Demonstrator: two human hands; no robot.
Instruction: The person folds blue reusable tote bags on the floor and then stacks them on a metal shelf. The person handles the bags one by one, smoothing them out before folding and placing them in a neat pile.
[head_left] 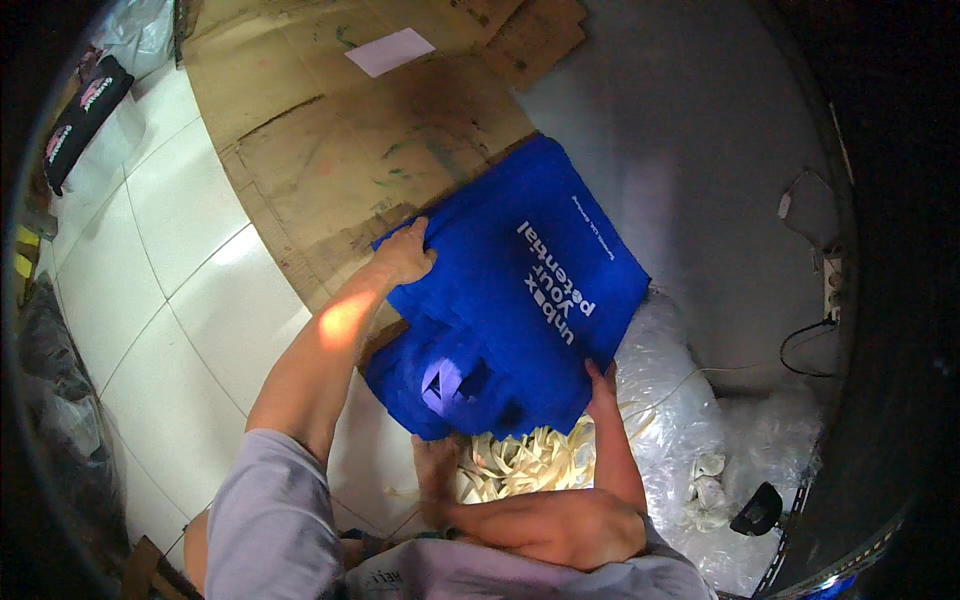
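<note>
A large blue cloth panel (530, 260) with white printed lettering spreads in front of me, its far part over a cardboard sheet. Along its left edge, my left hand (405, 254) is closed on the fabric, fingers curled and pressed down. My right hand (602, 387) grips the lower right edge, thumb on top and the other fingers hidden beneath. More blue fabric (420, 380) lies bunched and layered below the panel, with a small light purple piece (441, 385) on it. Cream strips (530, 460) heap up just nearer to me.
Brown cardboard (330, 150) covers the floor ahead, with a white paper (390, 52) on it. Clear plastic wrapping (670, 390) lies at the right, near a power strip (832, 285) and its cord. White tiles (190, 250) stretch leftward. My bare foot (437, 470) is close to the strips.
</note>
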